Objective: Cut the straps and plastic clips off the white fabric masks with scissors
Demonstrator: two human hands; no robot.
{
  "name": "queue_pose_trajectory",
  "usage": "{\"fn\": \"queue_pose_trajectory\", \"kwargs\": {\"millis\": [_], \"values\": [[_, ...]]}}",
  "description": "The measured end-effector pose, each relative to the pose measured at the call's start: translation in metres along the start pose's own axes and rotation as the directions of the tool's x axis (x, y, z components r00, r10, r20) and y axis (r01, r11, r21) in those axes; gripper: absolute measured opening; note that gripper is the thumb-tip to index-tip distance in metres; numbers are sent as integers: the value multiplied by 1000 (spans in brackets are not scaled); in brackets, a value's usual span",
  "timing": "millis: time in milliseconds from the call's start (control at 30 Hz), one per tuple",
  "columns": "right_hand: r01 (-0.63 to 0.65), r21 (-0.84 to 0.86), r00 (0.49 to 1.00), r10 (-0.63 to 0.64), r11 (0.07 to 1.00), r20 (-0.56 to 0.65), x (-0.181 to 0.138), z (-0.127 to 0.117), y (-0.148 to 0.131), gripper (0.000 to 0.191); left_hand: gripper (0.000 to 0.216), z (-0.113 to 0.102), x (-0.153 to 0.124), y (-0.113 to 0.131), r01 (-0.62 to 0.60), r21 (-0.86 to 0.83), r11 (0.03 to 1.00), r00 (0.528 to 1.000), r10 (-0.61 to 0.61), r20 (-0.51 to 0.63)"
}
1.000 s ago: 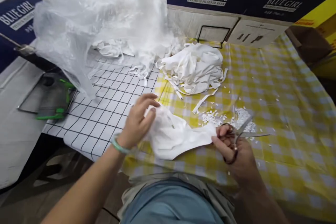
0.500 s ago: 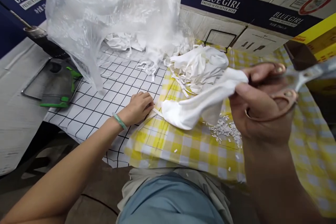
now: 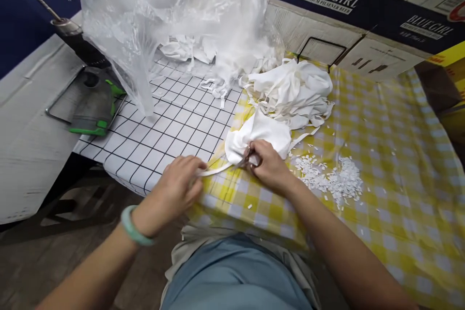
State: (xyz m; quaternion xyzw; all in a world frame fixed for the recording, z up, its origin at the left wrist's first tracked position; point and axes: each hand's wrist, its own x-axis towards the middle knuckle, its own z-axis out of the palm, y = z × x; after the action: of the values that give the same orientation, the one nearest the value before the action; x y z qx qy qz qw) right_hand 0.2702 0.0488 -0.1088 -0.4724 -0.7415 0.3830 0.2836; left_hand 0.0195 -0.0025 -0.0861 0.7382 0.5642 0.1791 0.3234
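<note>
My left hand (image 3: 177,190), with a green bangle on the wrist, pinches the end of a white strap (image 3: 214,170) near the table's front edge. My right hand (image 3: 269,164) is closed round scissors (image 3: 250,156), of which only the brown handle loops show. It rests against a bunched white cloth piece (image 3: 258,136) that the strap runs into. The blades are hidden by the hand and cloth. Behind lies a pile of white cloth and straps (image 3: 294,89).
White cut scraps (image 3: 334,181) litter the yellow checked tablecloth (image 3: 392,164). A black-grid white sheet (image 3: 167,126) lies left, under a large clear plastic bag (image 3: 170,14). Blue Girl cardboard boxes (image 3: 363,14) stand at the back. A green-and-grey tool (image 3: 95,111) lies far left.
My right hand came down from a raised position with the scissors and cloth to the table. My left hand slid towards the front edge and took the strap end.
</note>
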Motion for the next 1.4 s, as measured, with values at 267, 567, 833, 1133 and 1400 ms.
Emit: {"fn": "queue_pose_trajectory", "kwargs": {"millis": [267, 567, 833, 1133, 1400], "values": [[-212, 516, 977, 195, 830, 89, 33, -42, -55, 35, 21, 22, 34, 51, -37, -433, 901, 998, 9, -68], [-240, 340, 933, 313, 909, -177, 22, -33, -7, 39, 31, 14, 11, 29, 378, -695, 611, 925, -230, 302], [91, 190, 995, -98, 978, 30, 4, -3, -14, 19, 35, 16, 15, 33, 349, -760, 548, 933, -129, 335], [-144, 579, 990, 120, 803, 80, 36, -23, -41, 27, 15, 7, 1, 30, 309, -731, 608, 947, -270, 175], [-150, 568, 988, 136, 809, 67, 38, -42, -56, 31, 33, -3, -4, 46, 230, -717, 659, 972, -110, 210]]}}
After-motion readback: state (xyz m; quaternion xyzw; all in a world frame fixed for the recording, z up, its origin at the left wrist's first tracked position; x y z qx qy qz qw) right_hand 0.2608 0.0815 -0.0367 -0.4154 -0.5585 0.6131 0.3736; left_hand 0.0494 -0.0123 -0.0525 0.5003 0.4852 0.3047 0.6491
